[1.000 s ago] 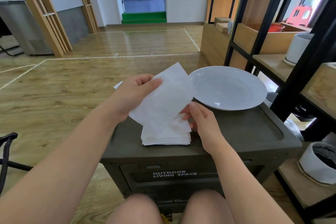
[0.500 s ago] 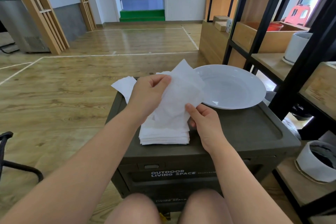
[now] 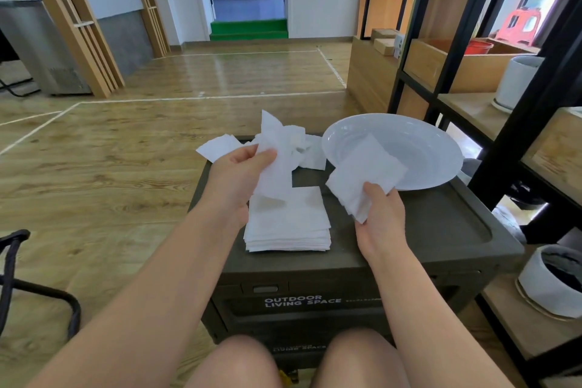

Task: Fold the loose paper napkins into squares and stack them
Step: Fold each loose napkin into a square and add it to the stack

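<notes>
Two napkins are in hand above the dark storage box (image 3: pixel 441 230): the left hand (image 3: pixel 239 173) pinches a crumpled napkin (image 3: pixel 277 161) by its lower edge over the folded stack (image 3: pixel 288 224), and the right hand (image 3: pixel 378 214) grips a folded napkin (image 3: pixel 367 173) by its near corner, in front of the white plate (image 3: pixel 425 148). Judged very light, limp and easily torn, each is best taken at edges or corners. Further loose napkins (image 3: pixel 217 148) lie on the box beyond the left hand.
</notes>
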